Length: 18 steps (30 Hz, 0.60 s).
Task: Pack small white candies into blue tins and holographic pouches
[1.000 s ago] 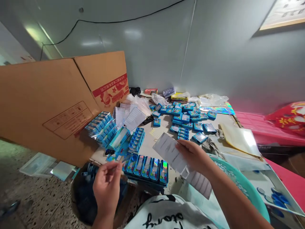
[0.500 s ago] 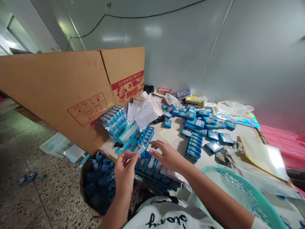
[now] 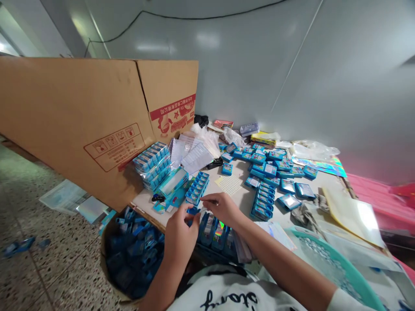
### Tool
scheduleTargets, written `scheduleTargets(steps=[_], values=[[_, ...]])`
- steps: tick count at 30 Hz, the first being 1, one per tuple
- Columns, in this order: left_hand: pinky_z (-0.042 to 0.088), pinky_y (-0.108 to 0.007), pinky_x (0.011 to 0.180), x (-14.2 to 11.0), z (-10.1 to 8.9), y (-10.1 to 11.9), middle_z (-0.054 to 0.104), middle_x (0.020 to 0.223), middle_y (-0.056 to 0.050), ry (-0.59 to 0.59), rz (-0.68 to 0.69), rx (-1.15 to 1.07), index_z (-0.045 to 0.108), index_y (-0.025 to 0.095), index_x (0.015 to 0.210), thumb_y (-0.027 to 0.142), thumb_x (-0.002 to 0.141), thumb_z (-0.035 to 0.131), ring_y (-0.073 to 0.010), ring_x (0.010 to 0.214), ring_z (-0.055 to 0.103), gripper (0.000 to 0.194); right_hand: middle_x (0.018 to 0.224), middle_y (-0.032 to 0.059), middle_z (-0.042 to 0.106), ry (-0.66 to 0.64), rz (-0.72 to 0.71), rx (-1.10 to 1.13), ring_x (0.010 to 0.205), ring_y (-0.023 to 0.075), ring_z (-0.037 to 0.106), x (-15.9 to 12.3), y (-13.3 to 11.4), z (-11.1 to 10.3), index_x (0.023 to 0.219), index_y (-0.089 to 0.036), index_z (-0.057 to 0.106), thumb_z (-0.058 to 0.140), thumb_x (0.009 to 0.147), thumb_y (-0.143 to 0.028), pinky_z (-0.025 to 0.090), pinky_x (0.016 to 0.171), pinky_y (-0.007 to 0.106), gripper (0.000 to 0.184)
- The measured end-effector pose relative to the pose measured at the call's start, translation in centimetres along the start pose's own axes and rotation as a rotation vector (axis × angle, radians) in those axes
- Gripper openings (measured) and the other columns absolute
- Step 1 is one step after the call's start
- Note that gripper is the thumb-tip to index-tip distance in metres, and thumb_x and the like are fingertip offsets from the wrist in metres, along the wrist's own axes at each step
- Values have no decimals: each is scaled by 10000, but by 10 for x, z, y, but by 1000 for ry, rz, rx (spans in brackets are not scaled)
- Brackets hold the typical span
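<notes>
My left hand [image 3: 180, 235] is curled at the near edge of the table, thumb and forefinger brought close around something small, with a bit of blue showing beside them. Opposite it, my right hand [image 3: 223, 209] has its fingertips drawn together; whatever they pinch is too small to make out. Below both hands stands a row of upright blue plastic cases [image 3: 214, 233], partly covered by my right forearm. Just beyond the fingertips lies a block of small blue boxes [image 3: 197, 188]. A sheet of tiny pale dots [image 3: 228, 184] rests farther back.
A large cardboard panel [image 3: 113, 108] rises on the left, beside a plastic-wrapped stack of blue boxes [image 3: 152, 164]. Many loose blue cases [image 3: 269, 168] cover the back. At right sits a turquoise basin [image 3: 346, 263] of small pieces. A carton of blue cases [image 3: 132, 255] stands below left.
My left hand has shifted right and slightly down. My right hand's fingers, spread before, have come together close to the left. The pale piece at my left fingertips no longer shows clearly.
</notes>
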State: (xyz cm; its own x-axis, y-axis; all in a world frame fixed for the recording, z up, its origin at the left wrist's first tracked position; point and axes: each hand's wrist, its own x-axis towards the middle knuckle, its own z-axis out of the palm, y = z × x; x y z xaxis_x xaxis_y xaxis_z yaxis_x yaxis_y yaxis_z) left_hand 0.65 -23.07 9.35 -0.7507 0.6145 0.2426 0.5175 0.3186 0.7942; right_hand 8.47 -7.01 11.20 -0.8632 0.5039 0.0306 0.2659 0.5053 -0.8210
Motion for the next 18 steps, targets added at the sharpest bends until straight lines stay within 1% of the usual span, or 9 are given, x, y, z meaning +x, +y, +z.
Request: scheduleTargets(steps=[3,5,8,11,13,16,18], values=[[487,-292,645,9,0,-6,724,735,-23,-62,34,38,645,236,1033,339,861,619,-223,713,709,202,725,25,708,32,-13,-5,655,169,593,5,4,6,1102,-169,739,592,861,-302,452,632,271,312],[469,-278,632,13,2,-8,729,748,-26,-100,35,98,653,238,995,306,858,613,-214,716,706,158,729,19,702,43,-21,-37,652,162,591,6,8,12,1113,-172,725,597,854,-282,450,647,269,310],[437,-280,650,17,4,-8,729,750,-25,-138,36,221,647,240,997,263,847,616,-215,728,696,155,747,14,694,66,-37,-97,648,156,584,5,15,20,1136,-188,704,587,850,-236,439,657,267,313],[399,-290,657,21,6,-6,703,701,-25,-194,21,355,641,238,967,278,841,623,-234,726,683,133,757,4,681,86,-33,-118,643,144,575,7,21,24,1163,-217,687,579,848,-203,417,639,255,334],[360,-281,617,24,5,-7,671,663,-17,-248,4,412,632,239,932,316,846,618,-233,690,665,117,738,-11,656,59,38,-70,606,125,552,12,27,25,1145,-225,689,590,838,-197,393,593,240,324],[314,-255,553,28,2,-13,612,627,21,-320,-19,381,607,242,932,346,846,617,-188,609,616,135,668,-50,605,-76,292,131,543,99,514,22,37,24,1139,-230,681,673,784,-201,365,533,217,356],[333,-243,533,31,-1,-19,578,623,41,-364,-13,317,601,241,981,361,854,610,-162,579,590,175,609,-62,594,-157,444,243,512,105,513,29,43,25,1120,-225,688,725,729,-187,364,510,218,394]])
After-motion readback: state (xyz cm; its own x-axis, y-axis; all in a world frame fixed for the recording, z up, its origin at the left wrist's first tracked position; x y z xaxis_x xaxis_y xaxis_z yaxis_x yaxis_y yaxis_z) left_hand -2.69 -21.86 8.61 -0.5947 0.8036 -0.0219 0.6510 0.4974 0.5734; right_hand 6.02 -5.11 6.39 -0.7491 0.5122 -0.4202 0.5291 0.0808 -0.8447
